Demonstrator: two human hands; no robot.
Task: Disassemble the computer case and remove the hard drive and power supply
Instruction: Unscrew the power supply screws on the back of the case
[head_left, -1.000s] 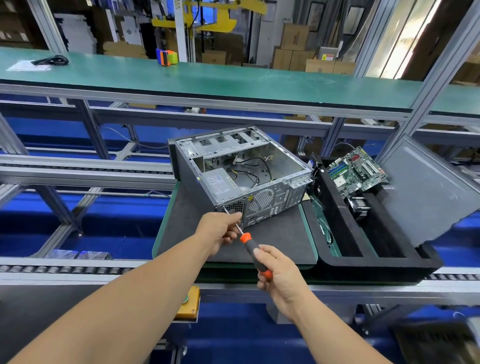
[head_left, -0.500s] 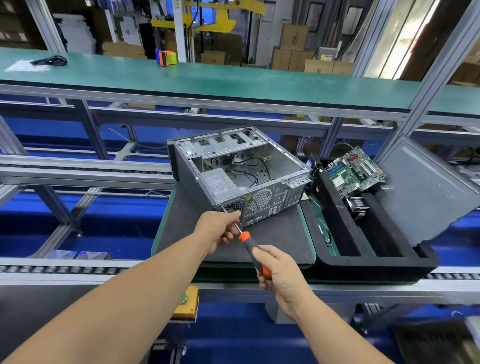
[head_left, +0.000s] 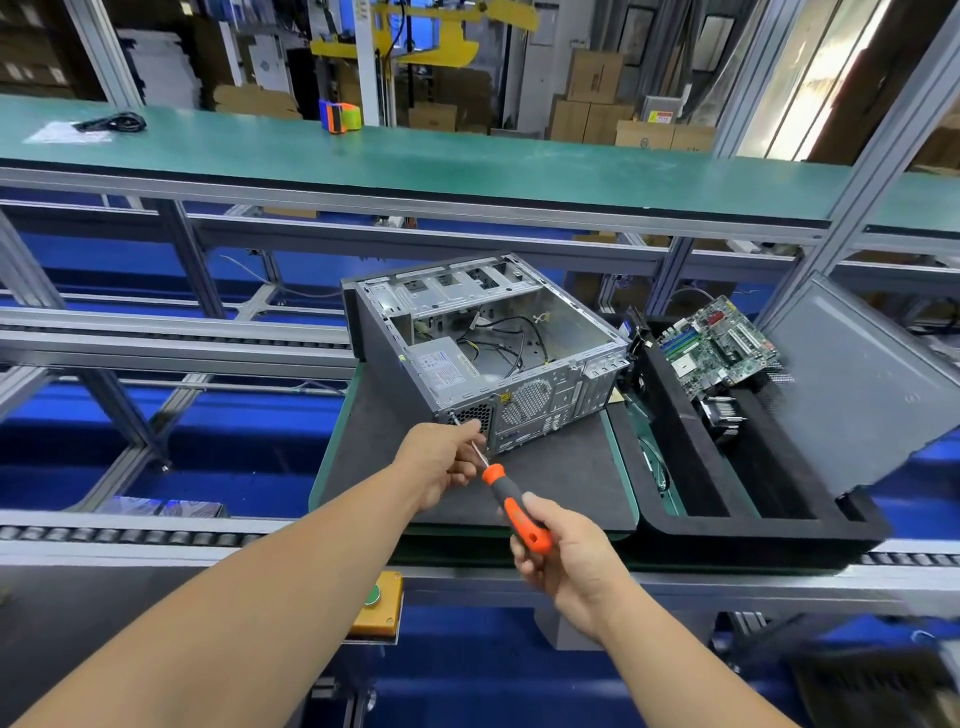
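Since a second ago little has shifted: both hands hold the same pose at the near corner of the case, and the screwdriver tip has stayed on the same spot of the rear panel.

In the head view, the computer case (head_left: 488, 353) lies on its side on a dark mat (head_left: 561, 483), open face up, with its rear panel facing near. The power supply (head_left: 444, 366) sits inside at the near left corner, loose cables just to its right. The right hand (head_left: 569, 558) is clenched round the orange and black handle of the screwdriver (head_left: 511, 506), whose shaft runs up and left to the panel's near left corner. The left hand (head_left: 441, 460) pinches the shaft close to the tip, fingers curled round it. To the right, touching the mat's tray, a black foam tray (head_left: 727, 530) holds a motherboard (head_left: 719, 345) at its far end; a grey side panel (head_left: 857, 384) leans over its right side. No hard drive can be made out.
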